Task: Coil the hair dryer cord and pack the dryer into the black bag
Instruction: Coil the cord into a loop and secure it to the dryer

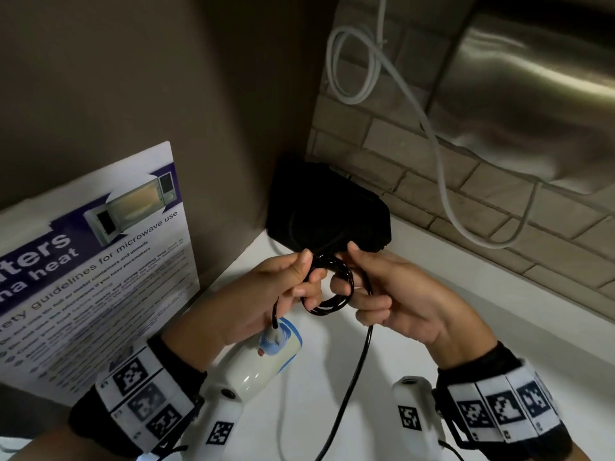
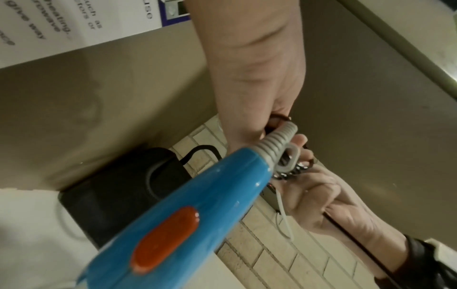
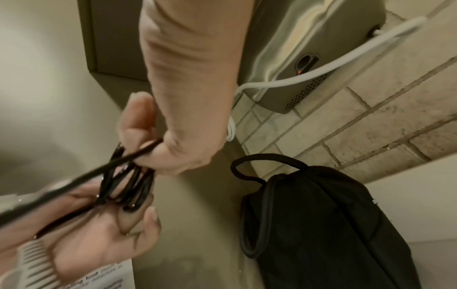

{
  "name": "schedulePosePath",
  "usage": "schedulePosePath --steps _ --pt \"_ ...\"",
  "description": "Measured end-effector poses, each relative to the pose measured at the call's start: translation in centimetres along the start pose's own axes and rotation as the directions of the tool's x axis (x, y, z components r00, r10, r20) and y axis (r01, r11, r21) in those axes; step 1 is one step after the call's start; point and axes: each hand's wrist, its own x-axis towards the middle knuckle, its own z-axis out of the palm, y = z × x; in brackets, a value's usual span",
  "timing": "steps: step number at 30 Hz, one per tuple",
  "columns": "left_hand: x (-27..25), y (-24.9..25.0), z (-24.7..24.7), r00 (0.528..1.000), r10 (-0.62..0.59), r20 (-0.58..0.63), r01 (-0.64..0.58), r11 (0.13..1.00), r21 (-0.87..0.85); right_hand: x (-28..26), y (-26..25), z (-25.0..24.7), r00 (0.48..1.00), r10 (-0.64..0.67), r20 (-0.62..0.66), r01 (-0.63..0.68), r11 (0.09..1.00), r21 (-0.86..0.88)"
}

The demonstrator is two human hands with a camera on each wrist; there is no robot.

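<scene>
Both hands hold a small coil of black cord (image 1: 329,289) above the white counter. My left hand (image 1: 304,274) pinches the coil's left side, and my right hand (image 1: 352,281) grips its right side with the loose cord tail (image 1: 359,377) running down from it. In the right wrist view the coil (image 3: 128,185) shows several loops between the fingers. The white and blue hair dryer (image 1: 253,364) sits under my left wrist, its cord rising into my left hand. Its blue handle (image 2: 197,205) carries an orange switch. The black bag (image 1: 326,211) stands in the corner just behind the hands.
A microwave safety poster (image 1: 100,261) leans against the wall on the left. A steel hand dryer (image 1: 532,94) hangs on the brick wall at the right, with a white cable (image 1: 442,181) looping below it. The white counter (image 1: 449,327) stretches to the right.
</scene>
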Motion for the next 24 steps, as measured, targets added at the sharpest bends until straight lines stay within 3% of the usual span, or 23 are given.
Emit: schedulePosePath --steps 4,8,11,18,21,24 --pt "-0.4 0.7 0.2 0.996 -0.036 0.081 0.044 0.995 -0.095 -0.4 -0.3 -0.5 0.979 0.091 0.181 -0.094 0.996 0.006" --pt "-0.7 1.4 0.5 0.993 -0.077 0.09 0.093 0.976 -0.196 -0.4 -0.2 0.0 0.956 0.11 0.273 -0.127 0.991 0.046" --pt "-0.7 1.5 0.6 0.995 -0.091 0.051 0.102 0.952 -0.288 -0.1 0.1 0.3 0.964 0.058 0.261 -0.101 0.983 0.153" --pt "-0.4 0.0 0.8 0.996 0.03 0.083 0.006 0.917 -0.399 0.1 0.6 0.4 0.985 -0.048 0.168 0.0 0.961 0.275" --pt "-0.1 -0.3 1.0 0.999 0.035 -0.011 -0.036 0.937 -0.349 0.0 1.2 0.4 0.989 -0.131 0.076 0.118 0.981 0.157" --pt "-0.1 -0.7 1.0 0.997 0.03 -0.071 -0.054 0.933 -0.356 -0.4 1.9 0.2 0.966 -0.255 -0.05 0.241 0.951 -0.195"
